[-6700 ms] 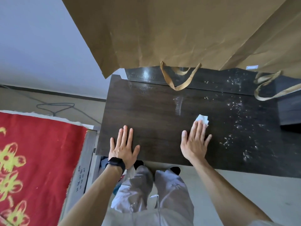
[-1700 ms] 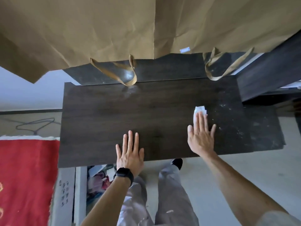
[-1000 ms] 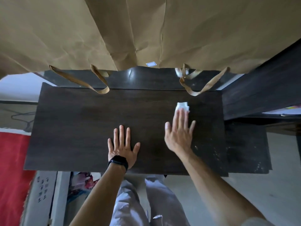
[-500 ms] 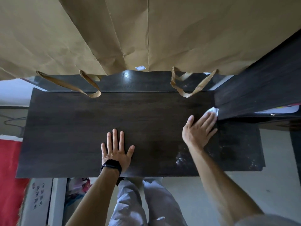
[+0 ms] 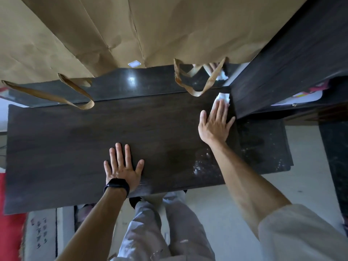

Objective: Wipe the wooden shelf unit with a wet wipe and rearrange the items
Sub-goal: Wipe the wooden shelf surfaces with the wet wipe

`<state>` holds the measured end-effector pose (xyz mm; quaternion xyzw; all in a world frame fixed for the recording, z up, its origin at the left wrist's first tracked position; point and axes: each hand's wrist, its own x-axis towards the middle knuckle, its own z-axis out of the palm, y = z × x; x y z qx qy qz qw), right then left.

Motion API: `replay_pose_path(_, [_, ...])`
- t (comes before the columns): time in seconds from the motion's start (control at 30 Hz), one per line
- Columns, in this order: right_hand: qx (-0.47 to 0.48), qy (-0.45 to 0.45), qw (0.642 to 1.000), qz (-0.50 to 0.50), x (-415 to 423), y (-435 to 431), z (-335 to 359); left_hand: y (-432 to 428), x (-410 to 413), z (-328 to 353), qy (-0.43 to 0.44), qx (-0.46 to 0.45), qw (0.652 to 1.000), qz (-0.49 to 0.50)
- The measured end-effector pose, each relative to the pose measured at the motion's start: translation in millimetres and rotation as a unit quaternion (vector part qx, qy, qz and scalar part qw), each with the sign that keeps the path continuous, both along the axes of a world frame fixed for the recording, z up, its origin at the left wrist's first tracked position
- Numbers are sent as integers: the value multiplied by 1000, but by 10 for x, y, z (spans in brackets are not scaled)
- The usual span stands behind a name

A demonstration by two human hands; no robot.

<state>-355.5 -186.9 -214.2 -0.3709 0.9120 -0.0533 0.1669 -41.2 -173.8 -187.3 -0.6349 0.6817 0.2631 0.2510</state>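
The dark wooden shelf top (image 5: 75,147) fills the middle of the view. My left hand (image 5: 122,166) lies flat on it near the front edge, fingers spread, holding nothing. My right hand (image 5: 216,123) presses a white wet wipe (image 5: 223,97) flat against the shelf's far right corner, beside the taller dark side panel (image 5: 291,63). The wipe shows only past my fingertips. White dust specks (image 5: 202,164) remain near the front right of the top.
Large brown paper bags (image 5: 150,31) stand at the back, their handles (image 5: 197,80) drooping onto the shelf. A lower dusty dark board (image 5: 267,147) sits to the right. A red mat (image 5: 9,232) lies at lower left. My legs (image 5: 160,223) are below the front edge.
My right hand has slid the wipe farther back along the side panel into the far right corner. My left hand has stayed flat on the shelf.
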Motion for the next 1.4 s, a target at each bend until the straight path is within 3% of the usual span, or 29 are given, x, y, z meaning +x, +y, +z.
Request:
replay_pose_path(0.2, [13, 22, 999, -29, 186, 913, 19, -10, -11, 28, -1, 9, 1000, 3])
replay_pose_path(0.33, [30, 21, 999, -10, 166, 638, 31, -7, 2, 8, 14, 2, 1000, 5])
replay_pose_path(0.5, [-11, 6, 993, 116, 791, 30, 44, 4, 25, -23, 22, -8, 1000, 0])
replay_pose_path(0.6, [-25, -11, 968, 249, 1452, 508, 86, -2, 35, -28, 19, -7, 1000, -5])
replay_pose_path(0.67, [-20, -12, 962, 271, 1329, 812, 69, -19, 41, -26, 21, 1, 1000, -5])
replay_pose_path(0.73, [6, 10, 980, 198, 844, 996, 46, -13, 51, -18, 25, 11, 1000, -9])
replay_pose_path(0.83, [46, 6, 999, 10, 125, 1201, 77, -10, 71, -17, 34, 6, 999, -12])
replay_pose_path(0.97, [42, 17, 997, -58, 169, 1208, 42, -4, 79, -30, 41, 3, 999, -14])
replay_pose_path(1.1, [28, 22, 997, 72, 945, 981, 40, 4, 96, -58, 44, -8, 999, -20])
replay_pose_path(1.27, [-10, -6, 964, 264, 1944, 1055, 84, -1, 112, -52, 49, -4, 998, -26])
replay_pose_path(1.33, [-11, -14, 956, 294, 1866, 1233, 100, -8, 116, -62, 51, -7, 998, -30])
replay_pose_path(1.4, [-1, -9, 965, 263, 1561, 1442, 74, -12, 124, -67, 53, -5, 998, -33])
